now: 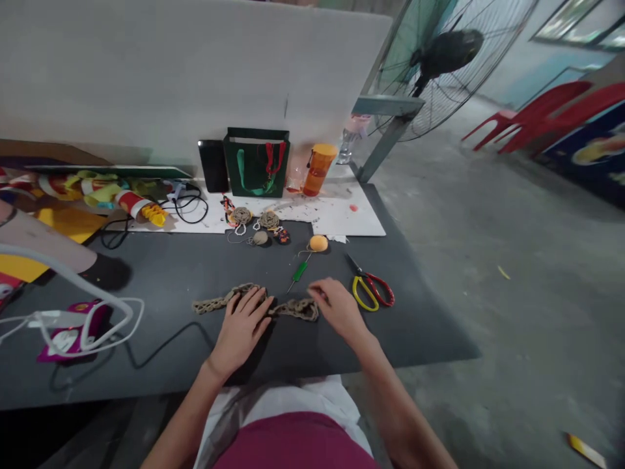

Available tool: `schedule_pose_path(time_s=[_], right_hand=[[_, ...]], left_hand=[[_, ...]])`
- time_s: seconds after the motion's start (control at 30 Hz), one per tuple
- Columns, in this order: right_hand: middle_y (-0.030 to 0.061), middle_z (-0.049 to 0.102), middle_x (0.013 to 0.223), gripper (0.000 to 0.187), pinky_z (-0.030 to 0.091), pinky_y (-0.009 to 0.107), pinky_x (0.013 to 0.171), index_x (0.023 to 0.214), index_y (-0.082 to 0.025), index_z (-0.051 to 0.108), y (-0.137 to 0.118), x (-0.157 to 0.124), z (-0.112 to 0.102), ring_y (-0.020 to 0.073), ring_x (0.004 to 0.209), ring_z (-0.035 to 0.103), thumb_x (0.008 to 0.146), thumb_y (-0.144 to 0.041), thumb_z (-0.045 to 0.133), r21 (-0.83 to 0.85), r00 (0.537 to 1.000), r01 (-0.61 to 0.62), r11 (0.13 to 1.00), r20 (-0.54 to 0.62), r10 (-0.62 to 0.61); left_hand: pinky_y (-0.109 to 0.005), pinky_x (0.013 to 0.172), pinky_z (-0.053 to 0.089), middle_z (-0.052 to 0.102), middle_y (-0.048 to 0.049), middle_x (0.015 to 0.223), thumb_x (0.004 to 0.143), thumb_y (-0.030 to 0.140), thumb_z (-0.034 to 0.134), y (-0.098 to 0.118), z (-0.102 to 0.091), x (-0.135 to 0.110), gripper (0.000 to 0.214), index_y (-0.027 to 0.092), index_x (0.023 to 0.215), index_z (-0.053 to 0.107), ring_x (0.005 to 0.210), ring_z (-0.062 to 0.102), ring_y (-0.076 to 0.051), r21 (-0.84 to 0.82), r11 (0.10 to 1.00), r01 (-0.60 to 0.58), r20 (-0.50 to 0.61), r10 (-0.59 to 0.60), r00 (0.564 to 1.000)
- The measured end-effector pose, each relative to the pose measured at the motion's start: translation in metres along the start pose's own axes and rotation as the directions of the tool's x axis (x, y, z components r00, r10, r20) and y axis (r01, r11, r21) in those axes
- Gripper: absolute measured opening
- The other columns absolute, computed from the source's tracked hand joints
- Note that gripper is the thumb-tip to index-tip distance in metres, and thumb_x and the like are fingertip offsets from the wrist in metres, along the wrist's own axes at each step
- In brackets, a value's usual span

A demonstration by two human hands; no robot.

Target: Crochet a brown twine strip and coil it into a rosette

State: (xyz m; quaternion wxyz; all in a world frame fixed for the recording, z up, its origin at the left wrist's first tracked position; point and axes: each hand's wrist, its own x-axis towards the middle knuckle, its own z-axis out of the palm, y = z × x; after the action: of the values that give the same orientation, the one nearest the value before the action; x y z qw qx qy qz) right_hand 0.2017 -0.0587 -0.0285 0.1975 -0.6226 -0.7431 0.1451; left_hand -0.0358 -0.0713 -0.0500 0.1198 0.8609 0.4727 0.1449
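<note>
A brown crocheted strip (297, 309) lies across the grey table in front of me. My left hand (241, 326) rests flat on its middle, fingers stretched out, hiding part of it. At the strip's right end my right hand (336, 306) is closed in a pinch; whatever is between the fingertips is too small to make out. Just beyond lies a crochet hook with a green handle (300, 270), near an orange yarn ball (319, 243). Scissors with one yellow and one red handle (372, 290) lie to the right of my right hand.
Small crocheted pieces (268, 220) and a brown yarn ball (260, 238) sit farther back. Behind them stand a dark green bag (257, 163), a phone (213, 167) and an orange bottle (319, 170). A lamp with a white cable (122, 306) occupies the left. A large fan (449, 52) stands beyond the table.
</note>
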Motion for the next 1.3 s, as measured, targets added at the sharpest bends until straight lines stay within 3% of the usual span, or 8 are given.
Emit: schedule_pose_path(time_s=[0.2, 0.37, 0.67, 0.9, 1.0, 1.07, 1.17, 1.3], right_hand=[[0.0109, 0.061, 0.131, 0.032, 0.04, 0.046, 0.093, 0.122, -0.024, 0.062, 0.003, 0.035, 0.022, 0.0303, 0.123, 0.05, 0.091, -0.02, 0.052, -0.156, 0.98, 0.199, 0.967, 0.027, -0.197], [0.0112, 0.065, 0.124, 0.029, 0.041, 0.045, 0.088, 0.116, -0.022, 0.065, 0.009, 0.045, 0.039, 0.0298, 0.113, 0.054, 0.091, -0.021, 0.05, -0.146, 0.977, 0.158, 0.977, -0.118, -0.176], [0.0126, 0.064, 0.104, 0.024, 0.044, 0.042, 0.082, 0.104, -0.021, 0.066, 0.016, 0.034, 0.032, 0.0285, 0.097, 0.055, 0.093, -0.028, 0.046, -0.009, 0.952, 0.032, 0.999, -0.304, -0.033], [0.0081, 0.064, 0.082, 0.015, 0.046, 0.037, 0.073, 0.082, -0.02, 0.062, 0.012, -0.001, 0.025, 0.0239, 0.079, 0.057, 0.088, -0.031, 0.054, 0.116, 0.989, 0.077, 0.99, -0.134, -0.062], [0.0029, 0.063, 0.069, 0.018, 0.047, 0.03, 0.061, 0.077, -0.021, 0.061, 0.001, -0.004, 0.022, 0.0178, 0.062, 0.056, 0.088, -0.031, 0.053, 0.36, 0.994, 0.002, 0.933, -0.104, 0.038], [0.0012, 0.065, 0.068, 0.017, 0.047, 0.027, 0.057, 0.08, -0.02, 0.062, -0.011, 0.001, 0.018, 0.0158, 0.058, 0.057, 0.085, -0.035, 0.056, 0.546, 0.988, -0.058, 0.836, -0.088, 0.126], [0.0027, 0.068, 0.073, 0.018, 0.048, 0.027, 0.059, 0.081, -0.02, 0.063, -0.029, 0.015, 0.011, 0.0165, 0.063, 0.06, 0.08, -0.038, 0.061, 0.69, 0.969, -0.06, 0.721, -0.132, 0.208], [0.0004, 0.065, 0.069, 0.013, 0.047, 0.026, 0.058, 0.076, -0.02, 0.06, -0.044, 0.036, 0.011, 0.0147, 0.059, 0.057, 0.077, -0.034, 0.06, 0.727, 0.975, -0.049, 0.685, -0.115, 0.192]], left_hand=[[-0.061, 0.104, 0.028, 0.041, -0.0135, 0.15, 0.095, 0.042, 0.042, -0.008, -0.014, 0.006, 0.045, 0.031, 0.139, 0.046, 0.137, 0.037, -0.031, 0.138, 0.99, -0.003, 0.058, -0.005, 0.998], [-0.051, 0.104, 0.031, 0.053, -0.0119, 0.14, 0.093, 0.042, 0.046, -0.015, -0.03, 0.025, 0.048, 0.025, 0.138, 0.046, 0.126, 0.048, -0.028, 0.086, 0.996, 0.031, 0.018, -0.033, 0.999], [-0.048, 0.1, 0.031, 0.063, -0.0059, 0.121, 0.085, 0.031, 0.063, -0.001, -0.017, 0.044, 0.023, 0.026, 0.106, 0.066, 0.112, 0.053, -0.025, -0.081, 0.997, -0.005, 0.086, 0.012, 0.996], [-0.046, 0.096, 0.034, 0.065, -0.0052, 0.106, 0.084, 0.029, 0.063, -0.003, -0.018, 0.043, 0.008, 0.021, 0.084, 0.067, 0.102, 0.055, -0.024, -0.088, 0.994, 0.063, 0.086, -0.055, 0.995], [-0.047, 0.096, 0.036, 0.067, -0.0065, 0.101, 0.089, 0.029, 0.055, 0.005, -0.023, 0.048, 0.014, 0.021, 0.091, 0.067, 0.1, 0.057, -0.024, -0.178, 0.978, 0.109, 0.052, -0.101, 0.994], [-0.045, 0.095, 0.04, 0.068, -0.0086, 0.105, 0.091, 0.033, 0.051, 0.014, -0.026, 0.054, 0.023, 0.02, 0.104, 0.065, 0.102, 0.059, -0.024, -0.385, 0.912, 0.142, 0.047, -0.134, 0.99], [-0.038, 0.09, 0.047, 0.069, -0.0113, 0.114, 0.09, 0.037, 0.052, 0.024, -0.031, 0.066, 0.035, 0.019, 0.12, 0.06, 0.101, 0.064, -0.023, -0.771, 0.627, 0.114, 0.064, -0.102, 0.993], [-0.036, 0.092, 0.048, 0.072, -0.0085, 0.105, 0.089, 0.034, 0.052, 0.024, -0.03, 0.082, 0.028, 0.018, 0.103, 0.07, 0.099, 0.064, -0.023, -0.892, 0.445, 0.083, -0.011, -0.205, 0.979]])
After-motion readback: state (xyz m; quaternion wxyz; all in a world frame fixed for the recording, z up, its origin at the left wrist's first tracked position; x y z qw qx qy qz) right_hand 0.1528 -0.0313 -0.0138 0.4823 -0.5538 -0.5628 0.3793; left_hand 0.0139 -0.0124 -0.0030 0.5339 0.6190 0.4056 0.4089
